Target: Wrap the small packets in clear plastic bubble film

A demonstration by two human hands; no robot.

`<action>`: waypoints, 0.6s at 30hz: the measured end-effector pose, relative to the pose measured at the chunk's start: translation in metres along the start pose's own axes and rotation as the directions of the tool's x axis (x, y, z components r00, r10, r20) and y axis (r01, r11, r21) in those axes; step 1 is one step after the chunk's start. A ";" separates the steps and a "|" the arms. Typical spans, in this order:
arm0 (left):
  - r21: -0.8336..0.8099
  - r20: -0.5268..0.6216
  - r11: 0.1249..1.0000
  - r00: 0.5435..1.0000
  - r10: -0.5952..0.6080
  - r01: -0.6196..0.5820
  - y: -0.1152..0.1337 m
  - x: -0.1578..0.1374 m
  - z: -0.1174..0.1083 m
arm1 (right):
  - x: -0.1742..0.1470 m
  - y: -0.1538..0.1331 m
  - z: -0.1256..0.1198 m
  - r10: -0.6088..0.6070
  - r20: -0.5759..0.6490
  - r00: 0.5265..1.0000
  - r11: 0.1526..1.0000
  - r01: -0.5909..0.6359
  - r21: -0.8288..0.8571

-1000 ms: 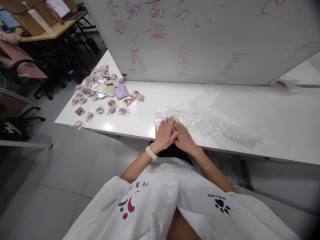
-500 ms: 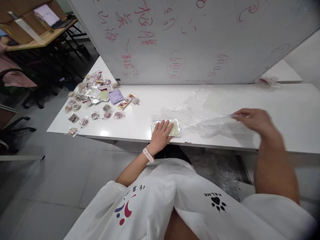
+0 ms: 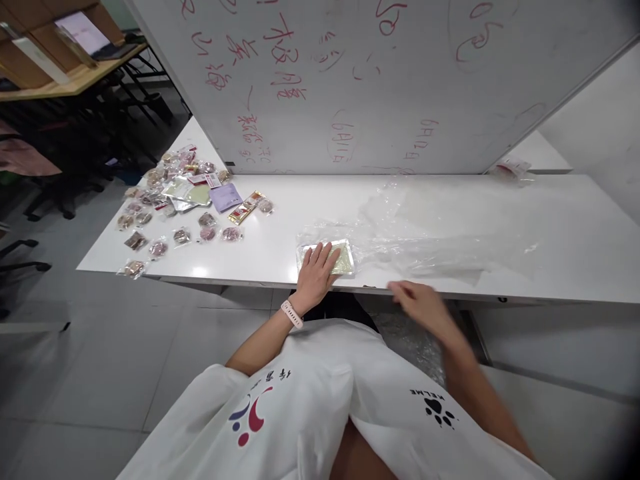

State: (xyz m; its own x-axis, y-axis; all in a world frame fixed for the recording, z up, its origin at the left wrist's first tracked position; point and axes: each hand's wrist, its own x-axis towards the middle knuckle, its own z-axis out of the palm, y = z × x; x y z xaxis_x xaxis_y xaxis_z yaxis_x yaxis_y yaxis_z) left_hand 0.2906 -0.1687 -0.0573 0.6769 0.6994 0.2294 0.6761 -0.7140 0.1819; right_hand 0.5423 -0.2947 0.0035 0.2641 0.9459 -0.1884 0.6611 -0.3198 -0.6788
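Note:
My left hand (image 3: 317, 272) lies flat with fingers stretched over a silver-edged packet with a pale green face (image 3: 343, 259), pressing it to the table by the front edge. Clear plastic wrap (image 3: 440, 250) spreads out rightward from the packet, crinkled and lying loose on the tabletop. At the table's front edge, right of the packet, my right hand (image 3: 423, 307) is slightly blurred, its fingers curled together. Nothing shows in it, and it is apart from the wrap.
Many small wrapped pieces (image 3: 158, 249) cover the table's left end, with a purple sachet (image 3: 225, 197) and a gold packet (image 3: 245, 208) among them. A whiteboard (image 3: 320, 87) rises behind the white table (image 3: 280, 257). Clear packaging (image 3: 511, 171) lies at the back right.
My right hand has let go of the plastic wrap's far end and come left and toward me. The wrap now lies flat along the table. My left hand stays on the packet.

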 end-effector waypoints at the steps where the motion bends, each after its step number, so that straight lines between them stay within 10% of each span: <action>1: -0.001 0.000 1.000 1.000 0.003 -0.003 0.000 0.000 0.000 | 0.005 -0.007 0.024 0.013 0.046 0.999 0.996 -0.017 0.088; 5: 0.008 0.010 1.000 1.000 0.014 -0.014 -0.001 0.000 -0.002 | 0.050 -0.036 0.075 -0.004 0.034 0.999 0.950 -0.006 0.313; 12: 0.048 0.014 0.999 1.000 0.019 -0.020 -0.001 -0.002 -0.003 | 0.109 -0.062 0.075 0.136 -0.254 0.958 0.624 0.117 0.772; 18: 0.046 0.022 0.998 0.999 0.031 -0.032 -0.001 0.000 -0.004 | 0.092 -0.104 0.092 0.066 -0.414 0.908 0.697 0.255 0.671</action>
State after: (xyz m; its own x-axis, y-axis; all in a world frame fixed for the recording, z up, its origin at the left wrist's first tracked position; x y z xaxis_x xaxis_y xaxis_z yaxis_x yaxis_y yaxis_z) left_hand 0.2883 -0.1683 -0.0537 0.7038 0.6775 0.2137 0.6668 -0.7337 0.1302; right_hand 0.4331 -0.1696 -0.0082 0.5738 0.8153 0.0778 0.0570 0.0550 -0.9969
